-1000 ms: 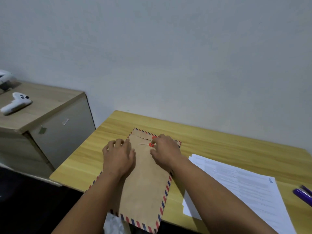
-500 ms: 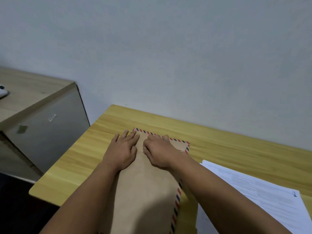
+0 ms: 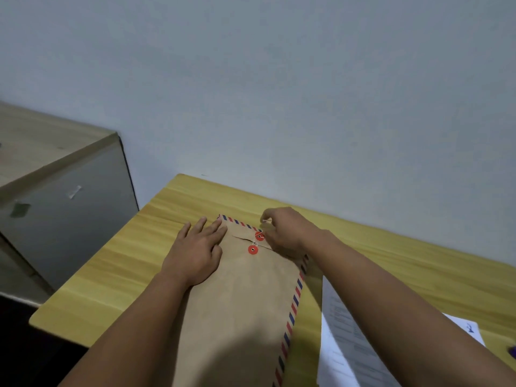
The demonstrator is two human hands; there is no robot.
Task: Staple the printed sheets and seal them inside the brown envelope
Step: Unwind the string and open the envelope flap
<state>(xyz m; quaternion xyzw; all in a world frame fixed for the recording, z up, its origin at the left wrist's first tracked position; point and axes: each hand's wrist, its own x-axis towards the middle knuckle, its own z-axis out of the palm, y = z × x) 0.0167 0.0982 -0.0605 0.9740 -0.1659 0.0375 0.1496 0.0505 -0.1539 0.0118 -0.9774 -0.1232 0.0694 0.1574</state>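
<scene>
A brown envelope [image 3: 245,297] with a red-and-blue striped border lies lengthwise on the yellow wooden desk [image 3: 391,263]. Its flap is folded down at the far end. Two red closure discs [image 3: 256,243] sit one above the other there, with white string wound between them. My left hand [image 3: 196,251] lies flat on the envelope's left side, fingers straight. My right hand [image 3: 284,231] is at the top right corner and pinches the end of the white string [image 3: 265,221]. Printed white sheets [image 3: 351,344] lie to the right of the envelope, partly under my right forearm.
A grey cabinet with a wooden top [image 3: 55,196] stands left of the desk, across a dark gap. The wall runs close behind the desk. A purple object [image 3: 512,351] peeks in at the right edge.
My right hand has lifted off the closure and moved up and right with the string end, uncovering both red discs. My left hand stays flat on the envelope. The camera has tilted.
</scene>
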